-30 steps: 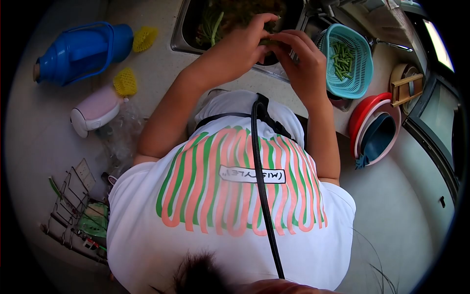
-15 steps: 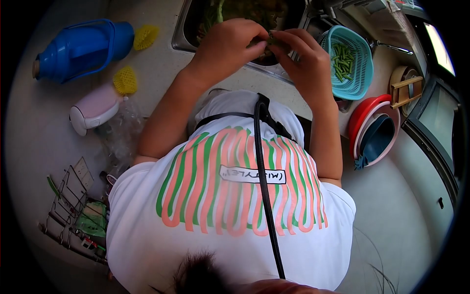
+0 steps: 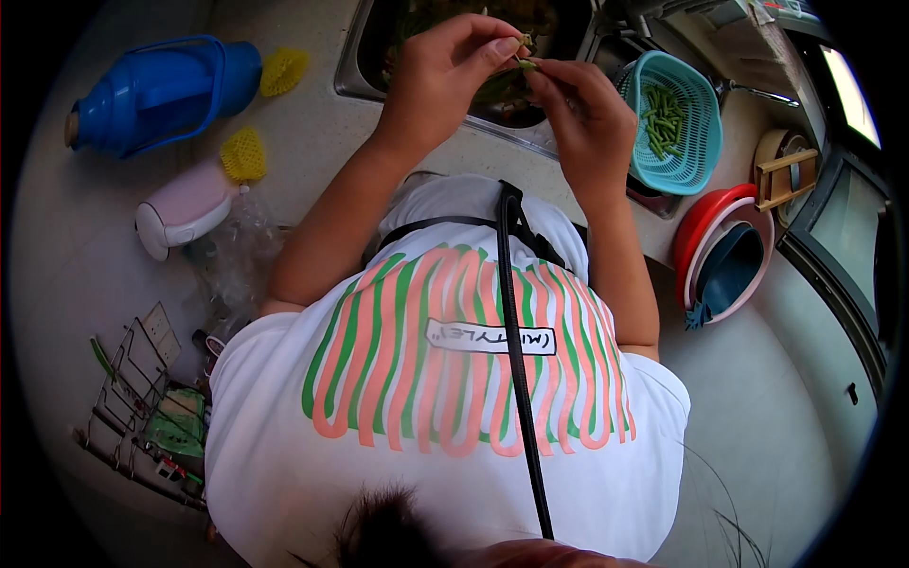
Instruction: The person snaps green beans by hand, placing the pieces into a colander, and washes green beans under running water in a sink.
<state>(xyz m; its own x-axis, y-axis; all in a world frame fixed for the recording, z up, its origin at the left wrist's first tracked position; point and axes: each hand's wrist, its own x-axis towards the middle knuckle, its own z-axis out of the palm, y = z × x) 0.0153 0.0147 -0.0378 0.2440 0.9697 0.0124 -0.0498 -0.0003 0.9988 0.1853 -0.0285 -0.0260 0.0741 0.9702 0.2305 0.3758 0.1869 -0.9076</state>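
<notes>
Over the sink (image 3: pixel 352 71), my left hand (image 3: pixel 440 80) pinches a small pale-green bit, apparently part of a green bean (image 3: pixel 527 64), between thumb and forefinger. My right hand (image 3: pixel 589 118) has its thumb and forefinger closed on the same bean from the other side, the fingertips of both hands nearly touching. Beneath them the sink holds dark, leafy or bean-like matter, dim and partly hidden by my hands. To the right of my right hand, a teal colander (image 3: pixel 699 161) holds several cut green bean pieces (image 3: pixel 663 121).
A blue thermos flask (image 3: pixel 156 99) and yellow foam nets (image 3: pixel 282 73) are on the left, near a pink-and-white appliance (image 3: pixel 189 204). Red and pink basins (image 3: pixel 696 227) holding a dark blue bowl (image 3: pixel 729 260) stand on the right. A wire rack (image 3: pixel 123 417) is at lower left.
My left hand has risen slightly and turned, its thumb now showing on top of the pinch. My right hand has shifted a little left and down, and the bean between them shows more clearly.
</notes>
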